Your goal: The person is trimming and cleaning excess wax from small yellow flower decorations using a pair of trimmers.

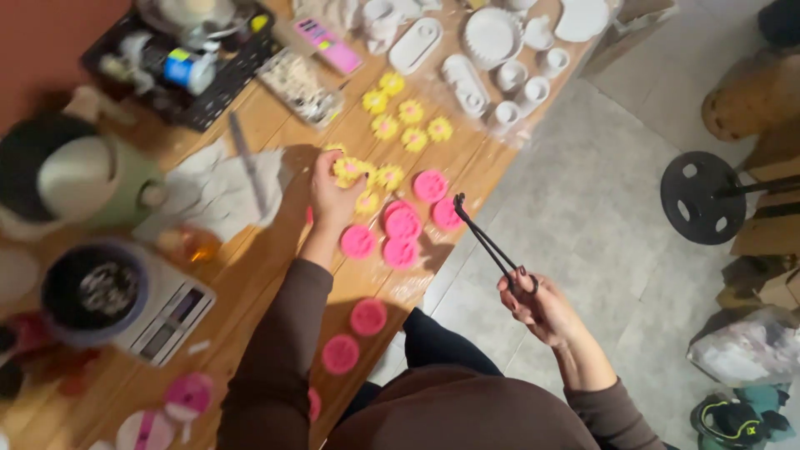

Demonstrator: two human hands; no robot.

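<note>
The wooden table [250, 283] runs under and ahead of both hands, crowded with craft pieces. Beyond the left hand sits a spread of white moulds [492, 37]; to its left lie a crumpled white cloth [212, 187] and, nearer the body, a digital scale [171, 317] carrying a dark bowl [93, 292]. Pink round flowers [402, 225] lie just right of the left hand, between the two hands, with more nearer the body. Yellow flowers [408, 117] lie just beyond the left hand's fingertips.

The left hand [333, 196] reaches forward, fingers closed on a yellow flower piece [348, 168]. The right hand [537, 304], off the table edge over the tiled floor, is clamped around the handle end of black tweezers [487, 242]. Their long axis slants up and to the left, tips pointing toward the pink flowers, tips close together and holding nothing.
</note>
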